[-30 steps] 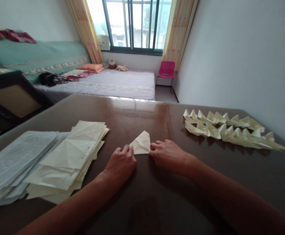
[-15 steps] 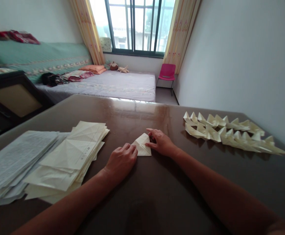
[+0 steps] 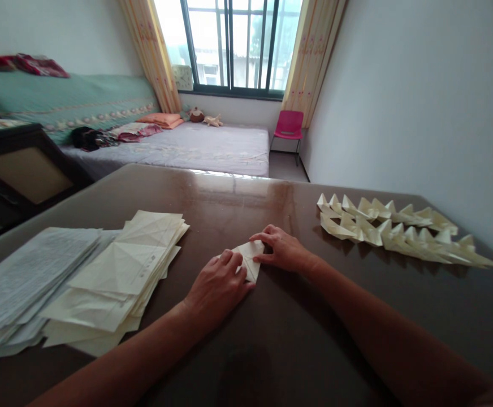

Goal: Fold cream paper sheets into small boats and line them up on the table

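A small cream folded paper (image 3: 250, 258) lies on the dark brown table (image 3: 272, 339) in front of me. My left hand (image 3: 219, 285) rests on its near left part, fingers curled and pinching its edge. My right hand (image 3: 282, 249) presses down on its far right corner with the fingertips. Both hands touch the paper and nearly meet over it. Much of the paper is hidden under my fingers.
A stack of creased cream sheets (image 3: 119, 271) lies to the left, beside printed grey sheets (image 3: 21, 277). Several finished folded paper shapes (image 3: 394, 229) sit in rows at the right. Beyond the table are a bed (image 3: 195, 144), a pink chair (image 3: 288, 125) and a window (image 3: 229, 42).
The paper has been folded smaller and narrower. My left hand slid forward onto it, and my right hand moved from its near right corner to its far side.
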`<state>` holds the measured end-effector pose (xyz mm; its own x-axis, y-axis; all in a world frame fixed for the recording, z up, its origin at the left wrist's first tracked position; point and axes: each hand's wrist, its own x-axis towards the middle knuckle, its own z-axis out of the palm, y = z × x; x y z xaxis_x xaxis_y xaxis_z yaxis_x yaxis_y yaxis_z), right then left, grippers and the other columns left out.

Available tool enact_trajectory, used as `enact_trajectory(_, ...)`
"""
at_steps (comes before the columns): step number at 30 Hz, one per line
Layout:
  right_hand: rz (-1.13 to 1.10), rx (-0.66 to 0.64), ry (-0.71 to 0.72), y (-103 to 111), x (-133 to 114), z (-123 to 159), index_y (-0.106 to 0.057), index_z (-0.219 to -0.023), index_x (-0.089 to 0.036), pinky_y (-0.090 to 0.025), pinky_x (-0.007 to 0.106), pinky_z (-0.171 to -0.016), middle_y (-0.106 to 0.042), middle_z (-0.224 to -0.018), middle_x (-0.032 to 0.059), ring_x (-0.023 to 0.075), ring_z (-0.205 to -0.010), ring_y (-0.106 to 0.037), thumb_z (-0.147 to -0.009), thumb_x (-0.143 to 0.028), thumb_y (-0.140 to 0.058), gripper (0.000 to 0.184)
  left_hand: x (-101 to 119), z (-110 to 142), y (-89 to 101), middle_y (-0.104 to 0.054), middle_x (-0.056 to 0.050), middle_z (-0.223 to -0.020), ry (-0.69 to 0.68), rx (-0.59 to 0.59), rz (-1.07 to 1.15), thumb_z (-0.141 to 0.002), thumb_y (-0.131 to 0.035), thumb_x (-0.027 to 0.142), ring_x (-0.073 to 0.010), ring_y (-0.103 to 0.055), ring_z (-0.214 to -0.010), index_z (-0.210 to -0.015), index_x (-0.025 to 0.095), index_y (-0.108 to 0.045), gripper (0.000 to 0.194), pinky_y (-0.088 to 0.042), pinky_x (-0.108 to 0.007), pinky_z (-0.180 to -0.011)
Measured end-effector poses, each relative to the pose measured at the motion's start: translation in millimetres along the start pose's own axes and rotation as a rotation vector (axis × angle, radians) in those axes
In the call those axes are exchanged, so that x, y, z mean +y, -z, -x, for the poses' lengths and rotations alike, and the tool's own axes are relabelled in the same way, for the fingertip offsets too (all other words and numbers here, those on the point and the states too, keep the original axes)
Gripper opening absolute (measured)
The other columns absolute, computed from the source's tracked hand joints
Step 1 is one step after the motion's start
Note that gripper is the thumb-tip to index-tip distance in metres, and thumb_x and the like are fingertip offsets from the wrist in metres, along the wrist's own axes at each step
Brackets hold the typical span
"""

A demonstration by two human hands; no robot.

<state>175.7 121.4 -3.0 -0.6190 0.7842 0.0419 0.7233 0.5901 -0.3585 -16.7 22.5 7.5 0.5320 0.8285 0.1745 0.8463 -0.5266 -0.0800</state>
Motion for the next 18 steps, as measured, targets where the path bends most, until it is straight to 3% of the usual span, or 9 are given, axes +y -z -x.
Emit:
enact_trajectory(3,0.037,0.029,0.093,0,1,-3,-0.058,-0.121,-0.031,-0.039,0.041,-0.090,-0.048,-0.127,0.0072,0.0245,-0.116,-0.042,-0.078,-0.048,-0.065,0.046,7,0,-1.4,-0.059,-0.009,-0.105,0.000,-0.029,0.036,-0.089,-0.050,0.046,-0.0248,-0.053,-0.100,-0.117,0.019,-0.056,0.040,-0.048,-0.039,-0.083)
enact_trajectory(6,0.018,0.009,0.133,0,4,-5,-0.061,-0.110,-0.027,-0.037,0.044,-0.090,-0.053,-0.123,0.0068,0.0250,-0.115,-0.042,-0.077,-0.048,-0.066,0.039,10,1,-4.7,-0.058,-0.008,-0.109,-0.011,-0.034,0.041,-0.090,-0.049,0.044,-0.0248,-0.053,-0.101,-0.123,0.023,-0.052,0.039,-0.050,-0.038,-0.081)
enact_trajectory(8,0.001,0.005,0.124,-1,5,-6,-0.062,-0.104,-0.023,-0.038,0.042,-0.089,-0.056,-0.117,0.0066,0.0239,-0.112,-0.045,-0.075,-0.047,-0.068,0.038,9,1,-7.3,-0.059,-0.008,-0.109,-0.015,-0.031,0.033,-0.091,-0.048,0.040,-0.0243,-0.053,-0.101,-0.122,0.024,-0.053,0.036,-0.050,-0.038,-0.080)
enact_trajectory(13,0.024,0.023,0.064,0,2,-6,-0.058,-0.110,-0.023,-0.040,0.035,-0.083,-0.060,-0.107,0.0063,0.0206,-0.100,-0.052,-0.072,-0.054,-0.068,0.051,8,1,-12.4,-0.058,-0.008,-0.113,-0.036,0.014,0.016,-0.091,-0.049,0.038,-0.0242,-0.053,-0.104,-0.120,0.023,-0.055,0.033,-0.049,-0.037,-0.082)
enact_trajectory(18,0.057,-0.096,-0.059,11,0,-1,-0.062,-0.090,-0.022,-0.037,0.025,-0.062,-0.066,-0.087,0.0021,0.0157,-0.076,-0.059,-0.072,-0.057,-0.066,0.040,8,1,-8.6,-0.059,-0.007,-0.111,-0.051,0.013,-0.002,-0.093,-0.047,0.028,-0.0222,-0.053,-0.105,-0.107,0.022,-0.060,0.021,-0.049,-0.033,-0.080)
